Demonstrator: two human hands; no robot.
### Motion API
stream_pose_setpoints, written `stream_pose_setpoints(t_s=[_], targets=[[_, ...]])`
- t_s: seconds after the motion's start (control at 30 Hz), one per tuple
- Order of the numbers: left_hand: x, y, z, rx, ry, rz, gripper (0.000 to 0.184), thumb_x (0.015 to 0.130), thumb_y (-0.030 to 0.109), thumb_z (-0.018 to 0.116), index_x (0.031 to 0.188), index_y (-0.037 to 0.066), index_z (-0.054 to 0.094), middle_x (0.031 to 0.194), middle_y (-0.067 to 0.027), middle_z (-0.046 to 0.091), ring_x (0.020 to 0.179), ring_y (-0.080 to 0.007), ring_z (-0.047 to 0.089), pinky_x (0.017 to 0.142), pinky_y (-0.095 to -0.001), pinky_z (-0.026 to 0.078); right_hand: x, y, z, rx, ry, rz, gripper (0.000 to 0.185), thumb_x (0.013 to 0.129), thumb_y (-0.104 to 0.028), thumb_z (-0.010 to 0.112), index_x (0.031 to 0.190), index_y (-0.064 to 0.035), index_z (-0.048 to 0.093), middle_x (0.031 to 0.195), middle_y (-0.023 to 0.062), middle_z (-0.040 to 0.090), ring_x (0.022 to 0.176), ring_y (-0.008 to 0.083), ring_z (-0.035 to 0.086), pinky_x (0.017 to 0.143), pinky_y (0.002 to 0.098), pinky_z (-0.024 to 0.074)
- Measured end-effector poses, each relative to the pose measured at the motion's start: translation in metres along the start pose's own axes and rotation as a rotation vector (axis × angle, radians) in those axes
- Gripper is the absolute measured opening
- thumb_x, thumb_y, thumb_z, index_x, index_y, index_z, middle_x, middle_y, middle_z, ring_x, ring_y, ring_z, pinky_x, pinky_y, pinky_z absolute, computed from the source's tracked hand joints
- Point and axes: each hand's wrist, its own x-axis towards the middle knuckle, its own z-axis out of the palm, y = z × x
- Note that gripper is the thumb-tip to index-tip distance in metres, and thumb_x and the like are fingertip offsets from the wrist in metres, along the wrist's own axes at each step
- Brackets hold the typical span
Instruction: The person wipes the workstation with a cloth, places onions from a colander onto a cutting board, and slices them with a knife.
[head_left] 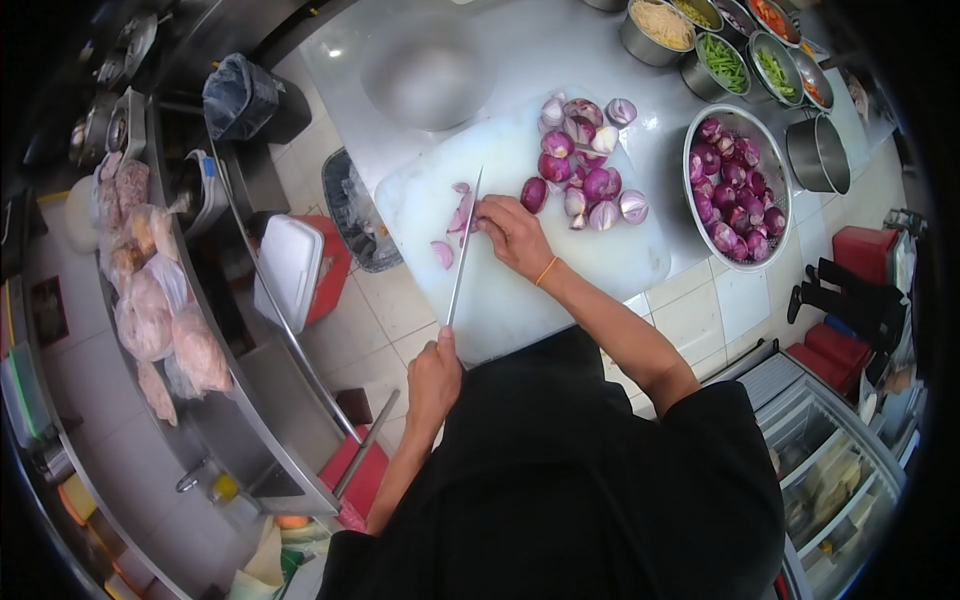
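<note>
My left hand [433, 385] is closed around the handle of a long kitchen knife [460, 262], its blade pointing away from me across the white cutting board [530, 310]. My right hand [515, 238] has its fingers bent over a piece of red onion, pressed to the board right beside the blade; the fingers mostly hide it. Left of the blade lie cut onion pieces [442, 254]. Farther back on the board is a pile of red onions [602, 184], some whole and some with pale cut faces.
A colander [690, 150] full of red onions stands right of the board. Metal bowls [655, 55] of chopped vegetables line the back right, near an upright pot [818, 155]. Bins [340, 200] stand left of the table, with bagged meat [150, 320] on a steel counter.
</note>
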Motion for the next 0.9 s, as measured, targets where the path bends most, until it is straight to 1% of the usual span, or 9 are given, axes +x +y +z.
stream_pose_setpoints(t_s=[0.1,0.17,0.23,0.3,0.43,0.57,0.67,0.77,0.9], targets=[[0.012,-0.021,0.023,0.058,0.009,0.051,0.065,0.107,0.042,0.033,0.083,-0.011,0.063,0.086,-0.0388,0.063,0.088,-0.0564,0.06,0.082,-0.0583,0.046,0.001,0.0,-0.001,-0.003,0.007,-0.007,0.023,0.082,0.004,0.068,0.103,-0.0019,0.064,0.104,0.014,0.065,0.097,0.0325,0.064,0.083,0.0396,0.0533],[0.024,-0.014,0.024,0.055,0.024,0.078,0.065,0.107,0.042,0.033,0.083,-0.011,0.063,0.085,-0.0385,0.063,0.087,-0.0565,0.06,0.081,-0.0584,0.046,0.002,0.001,0.001,-0.002,0.001,-0.014,0.023,0.081,0.005,0.068,0.103,-0.0024,0.064,0.104,0.0139,0.065,0.098,0.0325,0.064,0.083,0.0399,0.0531],[0.032,0.012,0.009,0.001,0.034,0.085,0.065,0.107,0.041,0.033,0.082,-0.01,0.063,0.084,-0.0382,0.063,0.086,-0.0568,0.06,0.081,-0.0586,0.045,0.0,0.003,0.001,-0.005,-0.007,-0.005,0.023,0.081,0.005,0.068,0.103,-0.0026,0.064,0.104,0.014,0.065,0.098,0.0326,0.064,0.083,0.0398,0.0532],[0.028,0.012,0.007,-0.065,0.054,0.067,0.065,0.107,0.042,0.034,0.082,-0.01,0.063,0.084,-0.0384,0.062,0.085,-0.0573,0.059,0.079,-0.0588,0.045,0.004,0.005,0.001,-0.015,0.006,-0.032,0.022,0.083,0.004,0.069,0.104,-0.0018,0.065,0.103,0.0143,0.066,0.096,0.0325,0.065,0.082,0.0385,0.0539],[0.004,0.003,0.002,-0.02,0.007,0.025,0.064,0.107,0.042,0.034,0.083,-0.01,0.064,0.084,-0.0386,0.062,0.085,-0.0575,0.059,0.079,-0.0591,0.045,-0.001,0.004,0.002,-0.009,0.019,-0.007,0.021,0.083,0.003,0.069,0.104,-0.0014,0.065,0.102,0.0145,0.067,0.095,0.0322,0.065,0.081,0.0378,0.0542],[-0.007,-0.006,0.005,-0.023,-0.018,-0.006,0.065,0.107,0.042,0.034,0.084,-0.01,0.064,0.085,-0.0389,0.062,0.085,-0.0571,0.059,0.079,-0.0593,0.045,-0.001,0.0,0.0,0.007,0.025,0.019,0.022,0.081,0.004,0.068,0.102,-0.003,0.064,0.103,0.0135,0.066,0.097,0.0324,0.064,0.082,0.0397,0.0535],[0.017,-0.018,0.027,0.034,0.042,0.083,0.065,0.107,0.043,0.033,0.082,-0.01,0.063,0.084,-0.0389,0.062,0.084,-0.0566,0.06,0.078,-0.0592,0.045,-0.001,0.002,0.003,-0.011,0.03,-0.004,0.021,0.082,0.004,0.069,0.102,-0.0026,0.065,0.102,0.0136,0.066,0.096,0.0323,0.065,0.081,0.0389,0.0538],[0.021,0.013,0.005,-0.056,0.019,0.013,0.065,0.107,0.043,0.033,0.081,-0.009,0.063,0.084,-0.0391,0.062,0.084,-0.0565,0.06,0.078,-0.0592,0.045,-0.001,0.004,0.001,-0.024,0.016,-0.006,0.021,0.083,0.003,0.071,0.103,-0.0019,0.066,0.101,0.0135,0.067,0.094,0.0317,0.065,0.08,0.0376,0.0542],[0.004,0.004,0.0,-0.018,-0.002,0.031,0.065,0.107,0.043,0.034,0.081,-0.009,0.062,0.082,-0.0384,0.062,0.084,-0.0563,0.06,0.078,-0.0597,0.045,-0.003,0.003,0.002,-0.008,0.018,0.021,0.021,0.083,0.003,0.071,0.102,-0.0018,0.066,0.102,0.0132,0.067,0.094,0.031,0.066,0.08,0.0377,0.0541]])
